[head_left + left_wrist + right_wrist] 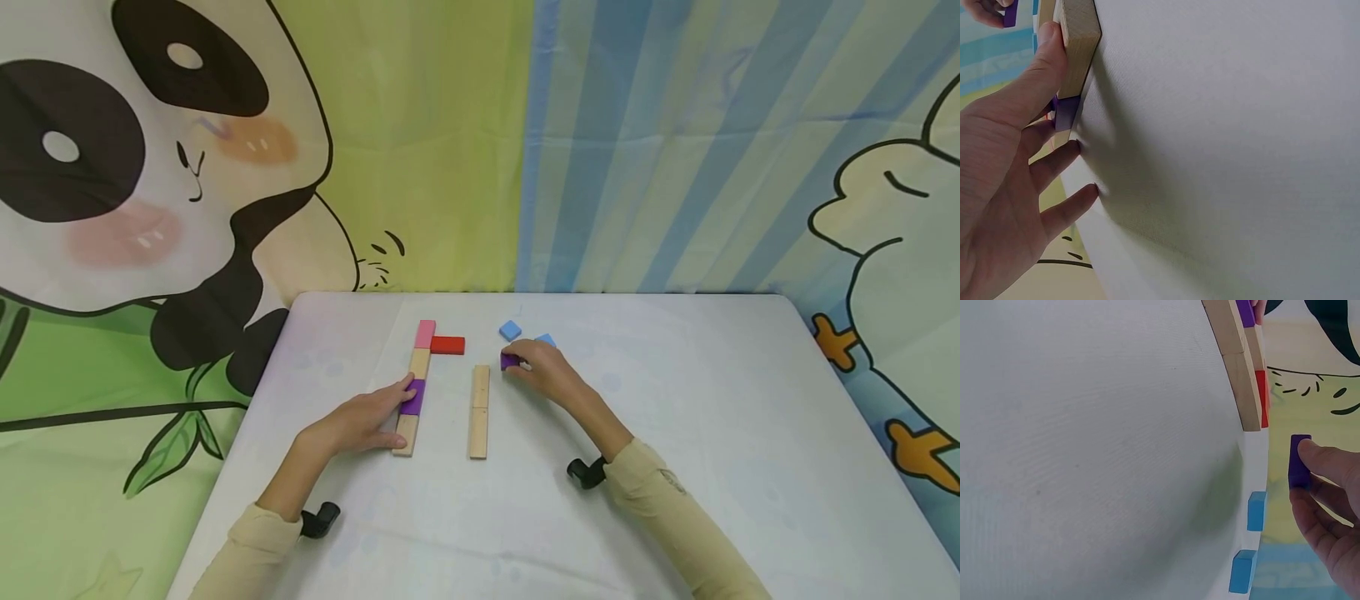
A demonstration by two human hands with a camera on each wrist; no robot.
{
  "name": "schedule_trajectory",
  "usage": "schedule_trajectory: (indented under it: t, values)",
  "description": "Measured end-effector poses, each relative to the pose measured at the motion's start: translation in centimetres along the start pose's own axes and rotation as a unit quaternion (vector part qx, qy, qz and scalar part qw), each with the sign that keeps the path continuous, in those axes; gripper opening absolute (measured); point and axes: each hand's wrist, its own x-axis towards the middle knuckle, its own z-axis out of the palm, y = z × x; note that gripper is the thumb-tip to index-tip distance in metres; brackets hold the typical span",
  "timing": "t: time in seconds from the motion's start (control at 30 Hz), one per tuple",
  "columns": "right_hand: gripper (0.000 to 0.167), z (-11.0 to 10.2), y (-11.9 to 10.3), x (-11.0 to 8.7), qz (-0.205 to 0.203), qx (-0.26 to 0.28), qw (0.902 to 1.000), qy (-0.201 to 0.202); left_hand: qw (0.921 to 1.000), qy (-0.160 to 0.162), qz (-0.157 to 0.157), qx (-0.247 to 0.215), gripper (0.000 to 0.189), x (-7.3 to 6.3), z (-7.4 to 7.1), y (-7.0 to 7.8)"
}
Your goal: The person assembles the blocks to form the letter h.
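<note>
My left hand (351,427) rests at a straight row of flat blocks: a pink block (425,333) at the far end, a wooden block (420,362), a purple block (412,398) and a nearer wooden block (405,435). Its thumb lies on the near wooden block, the index finger reaches the purple one, and the other fingers spread loosely in the left wrist view. Between thumb and fingertips, my right hand (551,375) pinches another small purple block (1298,465), raised above the table in the right wrist view.
A red block (448,345) juts rightward from the row near the pink end. Two wooden blocks (479,408) lie end to end between the hands. Beyond the right hand are a blue block (510,331) and a second blue block (546,339). A printed curtain (435,150) hangs behind the white table (712,400).
</note>
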Motion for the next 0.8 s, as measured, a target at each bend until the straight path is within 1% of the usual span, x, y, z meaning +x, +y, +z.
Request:
schedule_trajectory:
  t: [0.17,0.4,0.63,0.8]
  values:
    - [0.030,0.0,0.0,0.5,0.007,0.004,0.9999,-0.007,1.0000,0.003,0.003,0.001,0.100,0.0,0.0,-0.1]
    - [0.030,-0.1,0.0,1.1,0.018,0.000,0.9997,-0.015,1.0000,-0.002,-0.003,-0.001,0.101,0.1,0.2,-0.2]
    - [0.031,-0.2,0.0,1.6,0.037,0.002,0.9991,-0.023,1.0000,0.003,0.008,0.005,0.101,0.1,0.2,-0.3]
    - [0.032,-0.2,-0.1,1.8,0.044,0.001,0.9986,-0.029,0.9999,0.003,0.007,0.006,0.101,0.1,0.2,-0.4]
